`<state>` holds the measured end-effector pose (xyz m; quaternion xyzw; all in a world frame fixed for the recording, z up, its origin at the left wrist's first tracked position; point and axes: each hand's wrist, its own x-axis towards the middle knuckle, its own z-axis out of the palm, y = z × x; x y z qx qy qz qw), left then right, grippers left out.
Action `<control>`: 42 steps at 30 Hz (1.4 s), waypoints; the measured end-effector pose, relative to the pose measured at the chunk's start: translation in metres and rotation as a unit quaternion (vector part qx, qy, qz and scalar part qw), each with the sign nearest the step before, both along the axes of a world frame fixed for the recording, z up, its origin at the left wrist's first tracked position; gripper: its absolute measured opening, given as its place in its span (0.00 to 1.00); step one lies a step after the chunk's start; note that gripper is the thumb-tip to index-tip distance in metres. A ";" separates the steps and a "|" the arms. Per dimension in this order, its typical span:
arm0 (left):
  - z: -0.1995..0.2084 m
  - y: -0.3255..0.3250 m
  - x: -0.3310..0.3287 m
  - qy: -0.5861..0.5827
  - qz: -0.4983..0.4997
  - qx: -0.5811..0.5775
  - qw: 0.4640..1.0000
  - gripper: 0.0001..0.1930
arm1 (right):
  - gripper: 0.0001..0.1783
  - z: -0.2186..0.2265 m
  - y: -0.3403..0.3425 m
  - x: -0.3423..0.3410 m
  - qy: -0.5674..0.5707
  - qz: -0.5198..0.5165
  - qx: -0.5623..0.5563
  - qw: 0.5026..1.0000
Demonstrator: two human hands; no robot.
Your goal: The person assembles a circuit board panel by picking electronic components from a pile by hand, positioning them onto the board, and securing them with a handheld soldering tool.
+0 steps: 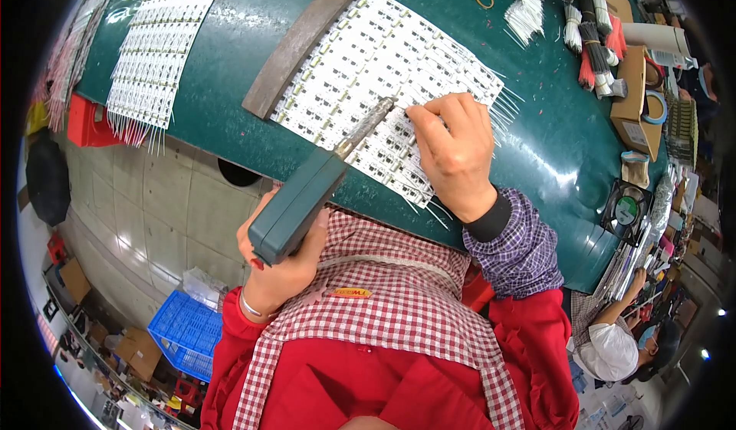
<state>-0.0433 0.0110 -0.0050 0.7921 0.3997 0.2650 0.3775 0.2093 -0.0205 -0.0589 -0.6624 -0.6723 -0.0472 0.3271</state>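
Note:
My left hand (287,275) is wrapped round the handle of a dark green soldering gun (300,200). Its metal barrel slants up to the right, and the tip lies over a sheet of small white circuit boards (345,70). Beside that tip, my right hand (458,154) is in a pinch, thumb and forefinger together low over the sheet. Whatever those fingers hold is too small to make out. Short white wires (502,108) stick out along the sheet's right edge. A brown bar (303,43) lies along its left edge.
Another wired board sheet (165,47) lies farther left on the green table (222,85). Bundled wires (589,39), a cardboard box (636,100) and a small fan (626,208) occupy the right side. A blue crate (184,330) stands at lower left; a co-worker (613,346) sits at lower right.

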 end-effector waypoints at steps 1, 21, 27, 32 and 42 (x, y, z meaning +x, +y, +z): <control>-0.001 -0.002 0.000 -0.001 0.000 0.001 1.000 0.10 | 0.12 -0.001 0.000 0.001 0.000 0.002 -0.005 1.000; -0.006 -0.012 -0.004 -0.025 0.072 -0.087 0.993 0.15 | 0.08 -0.029 0.032 0.154 -0.067 -0.176 0.022 0.982; -0.005 -0.013 -0.004 -0.035 0.111 -0.105 0.988 0.15 | 0.06 -0.036 0.046 0.167 -0.121 -0.164 -0.011 0.979; -0.003 -0.013 -0.003 -0.037 0.100 -0.106 0.989 0.15 | 0.05 -0.034 0.038 0.173 -0.153 -0.170 0.024 0.973; -0.007 -0.008 -0.005 -0.120 0.175 -0.154 0.965 0.18 | 0.15 0.039 -0.002 0.017 0.099 -0.007 0.049 0.994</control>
